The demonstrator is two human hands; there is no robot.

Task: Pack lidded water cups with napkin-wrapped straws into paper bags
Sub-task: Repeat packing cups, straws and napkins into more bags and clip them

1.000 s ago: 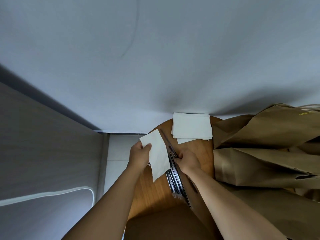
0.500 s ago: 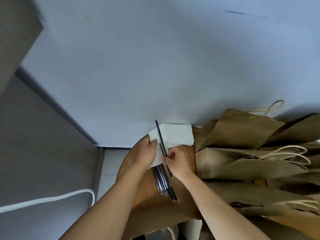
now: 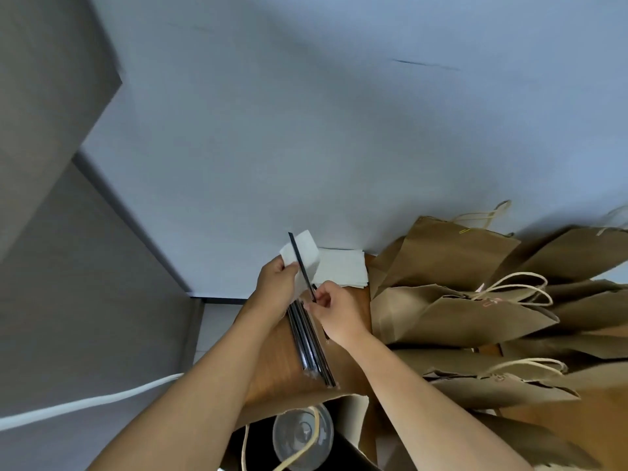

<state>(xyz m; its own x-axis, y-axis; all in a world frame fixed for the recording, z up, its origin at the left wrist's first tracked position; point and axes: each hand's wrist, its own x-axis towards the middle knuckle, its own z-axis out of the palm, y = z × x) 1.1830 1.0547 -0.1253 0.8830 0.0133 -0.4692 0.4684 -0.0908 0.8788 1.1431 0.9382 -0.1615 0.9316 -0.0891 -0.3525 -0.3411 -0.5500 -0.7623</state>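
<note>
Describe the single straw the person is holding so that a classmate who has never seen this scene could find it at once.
Start at the round wooden table against the wall. Above its far edge the right hand pinches the lower end of one black straw, laid across a white napkin held by the left hand. Unlike the bundle of straws lying on the table, it is alone and lifted.

Dim, soft, even light; wide-angle bending at the edges; slight blur, perhaps from motion.
</note>
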